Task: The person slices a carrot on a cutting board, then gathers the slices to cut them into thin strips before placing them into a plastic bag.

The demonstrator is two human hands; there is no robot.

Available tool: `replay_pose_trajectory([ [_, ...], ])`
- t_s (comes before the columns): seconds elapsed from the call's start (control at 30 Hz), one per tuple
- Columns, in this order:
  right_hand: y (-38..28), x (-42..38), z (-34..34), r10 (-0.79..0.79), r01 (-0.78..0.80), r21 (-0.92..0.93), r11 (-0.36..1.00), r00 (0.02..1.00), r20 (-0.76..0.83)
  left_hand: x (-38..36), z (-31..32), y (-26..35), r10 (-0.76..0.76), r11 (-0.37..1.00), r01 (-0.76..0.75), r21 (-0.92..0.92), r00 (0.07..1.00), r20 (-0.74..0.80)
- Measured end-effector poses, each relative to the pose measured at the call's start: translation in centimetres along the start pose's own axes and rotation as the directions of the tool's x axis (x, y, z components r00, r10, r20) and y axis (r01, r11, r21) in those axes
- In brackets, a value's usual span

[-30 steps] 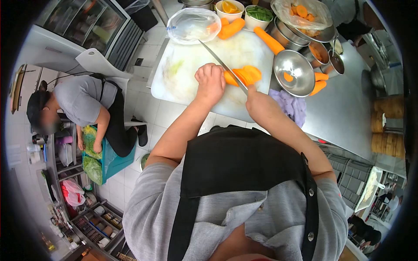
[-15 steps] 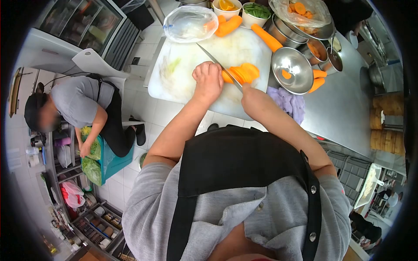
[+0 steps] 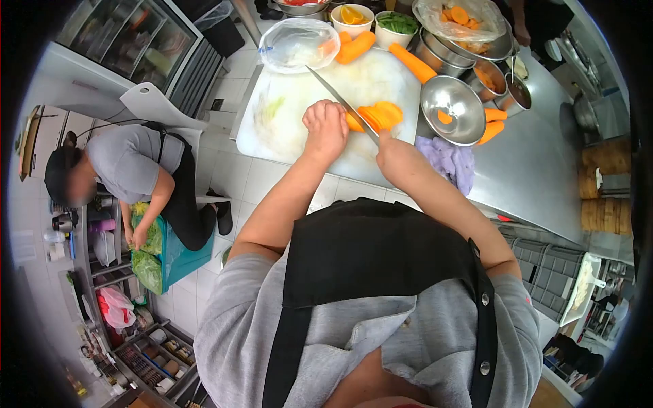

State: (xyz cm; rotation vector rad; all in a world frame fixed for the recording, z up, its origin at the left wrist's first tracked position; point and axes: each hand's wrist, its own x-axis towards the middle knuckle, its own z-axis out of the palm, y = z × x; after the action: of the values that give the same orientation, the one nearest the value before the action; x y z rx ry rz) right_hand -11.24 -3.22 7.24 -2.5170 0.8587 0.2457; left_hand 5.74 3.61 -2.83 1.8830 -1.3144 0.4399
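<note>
My right hand (image 3: 396, 156) grips a long kitchen knife (image 3: 338, 95) by its handle. Its blade slants across the white cutting board (image 3: 269, 139), close beside the fingers of my left hand (image 3: 325, 126). Those fingers are curled down over a carrot (image 3: 353, 123), which is mostly hidden under the hand and blade. To the right of the blade, orange carrot slices (image 3: 385, 114) lie fanned and overlapping. Whole peeled carrots (image 3: 356, 47) rest at the board's far edge, beside a clear plastic bag (image 3: 289, 51).
A steel bowl (image 3: 469, 112) holding a carrot piece stands right of the board, near a purple cloth (image 3: 449, 162). Behind are steel pots (image 3: 435, 58), a tub of green vegetables (image 3: 396, 26) and a bag of carrot pieces (image 3: 445, 15). At left, a co-worker (image 3: 132, 156) handles bagged greens.
The view has shifted slightly. Both hands and the knife keep nearly the same place on the board; the carrot slices right of the blade lie slightly differently.
</note>
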Motion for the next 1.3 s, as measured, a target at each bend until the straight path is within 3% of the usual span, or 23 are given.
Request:
replay_pose_trajectory([
  [0.4, -0.5, -0.5, -1.1, -0.012, 0.013, -0.018, 1.000, 0.999, 0.042, 0.1, 0.4, -0.1, 0.007, 1.000, -0.007, 0.013, 1.000, -0.025],
  [0.67, 0.5, 2.9, 2.3, -0.028, 0.027, -0.010, 1.000, 1.000, -0.014, 0.1, -0.1, -0.2, -0.011, 1.000, 0.012, -0.022, 1.000, 0.027],
  [0.87, 0.2, 2.6, 1.4, 0.008, -0.009, 0.015, 1.000, 1.000, 0.025, 0.6, -3.0, -1.5, -0.096, 0.975, 0.145, -0.170, 0.959, 0.266],
  [1.07, -0.1, 2.6, 1.2, 0.016, -0.014, -0.022, 1.000, 0.998, 0.060, 2.0, -6.2, -1.2, -0.194, 0.959, 0.258, -0.117, 0.900, 0.390],
  [1.17, 0.2, 2.6, 1.8, 0.007, -0.008, 0.027, 1.000, 1.000, 0.008, 1.9, -5.8, -1.1, -0.269, 0.910, 0.371, -0.184, 0.867, 0.420],
  [1.3, 0.1, 2.5, 1.7, 0.004, -0.004, 0.024, 1.000, 1.000, 0.001, 2.0, -5.6, -0.2, -0.284, 0.936, 0.339, -0.098, 0.887, 0.364],
])
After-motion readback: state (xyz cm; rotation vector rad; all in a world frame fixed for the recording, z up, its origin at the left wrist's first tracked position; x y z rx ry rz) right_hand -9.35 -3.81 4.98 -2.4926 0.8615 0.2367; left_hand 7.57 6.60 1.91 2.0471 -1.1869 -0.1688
